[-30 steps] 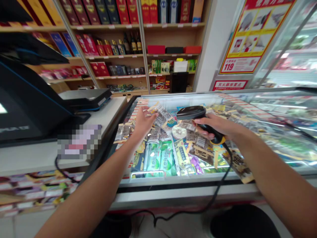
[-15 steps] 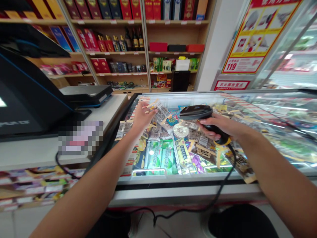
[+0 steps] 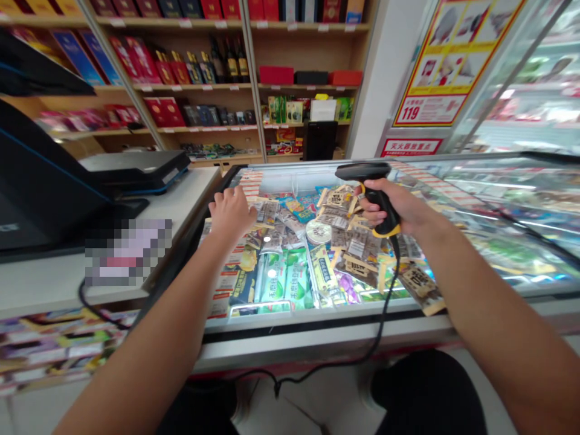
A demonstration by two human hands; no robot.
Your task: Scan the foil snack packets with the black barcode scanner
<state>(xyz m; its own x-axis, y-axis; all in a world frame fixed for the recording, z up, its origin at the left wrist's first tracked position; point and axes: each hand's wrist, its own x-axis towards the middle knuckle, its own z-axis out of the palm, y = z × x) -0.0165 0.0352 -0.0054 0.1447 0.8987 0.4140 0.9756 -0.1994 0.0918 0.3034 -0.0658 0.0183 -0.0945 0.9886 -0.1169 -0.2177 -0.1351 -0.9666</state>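
the black-and-yellow plastic handheld scanner (image 3: 383, 202), clamped in the right hand (image 3: 405, 208), has risen and tipped more upright, its head now above the far edge of the pile of clear, tan-banded snack packets (image 3: 362, 244). the left hand (image 3: 231, 211) has drawn back leftward, knuckles up, away from the packet it was pinching; i cannot tell whether its fingers grip anything. so no packet is held up to the scanner now. the packets rest on the white-rimmed, glass-topped chest (image 3: 317, 347), beside the white worktop (image 3: 194, 199).

Packets (image 3: 422, 289) on glass-topped case (image 3: 317, 343), counter (image 3: 40, 281) to its left, shelves (image 3: 294, 87) behind
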